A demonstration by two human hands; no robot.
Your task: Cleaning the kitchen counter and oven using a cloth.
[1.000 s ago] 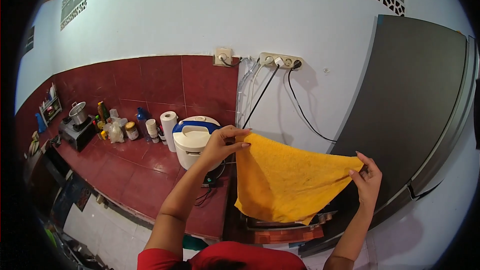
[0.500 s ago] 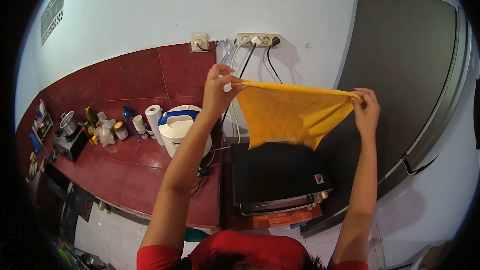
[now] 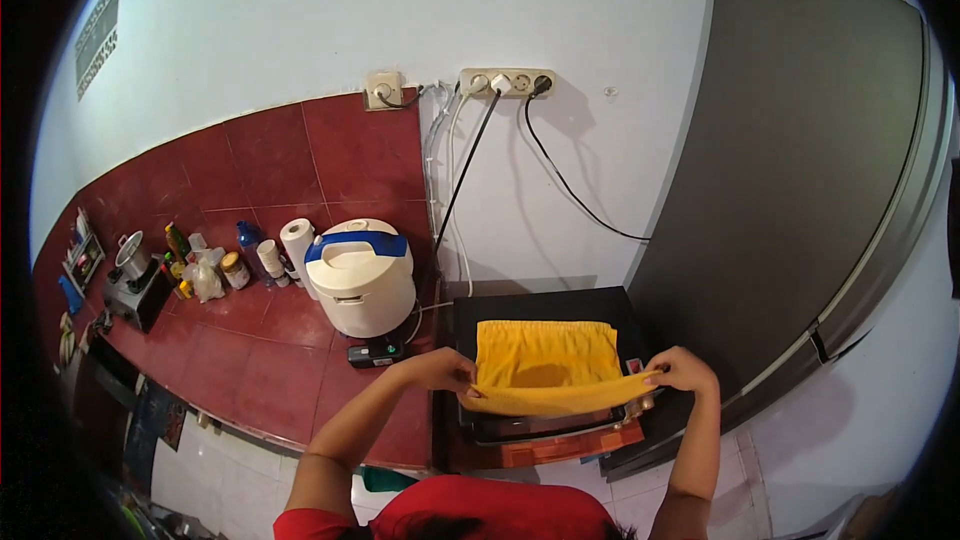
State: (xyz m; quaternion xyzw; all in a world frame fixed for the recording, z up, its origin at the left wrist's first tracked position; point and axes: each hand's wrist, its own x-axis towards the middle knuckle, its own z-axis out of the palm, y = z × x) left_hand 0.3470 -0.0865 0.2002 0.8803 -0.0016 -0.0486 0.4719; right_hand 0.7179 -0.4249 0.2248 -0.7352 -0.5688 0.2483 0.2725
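Note:
A yellow cloth [image 3: 548, 352] lies partly over the black top of an oven [image 3: 560, 302], its far part flat on the surface. The near edge is lifted and stretched between my two hands. My left hand [image 3: 446, 372] pinches the near left corner, close to the counter's right edge. At the near right corner, my right hand [image 3: 686, 370] pinches the cloth beside the refrigerator. The oven's front and its knobs [image 3: 640, 406] show partly below the cloth.
On the red tiled counter [image 3: 270, 370] to the left stands a white rice cooker [image 3: 362, 285] with a blue handle. Paper rolls, bottles and jars line the wall, with a stove farther left. The grey refrigerator [image 3: 790, 160] is at the right. Cords hang from a power strip [image 3: 508, 82].
Both hands have come down and nearer from in front of the wall. The cloth, held up in the air before, now rests partly on the oven's top.

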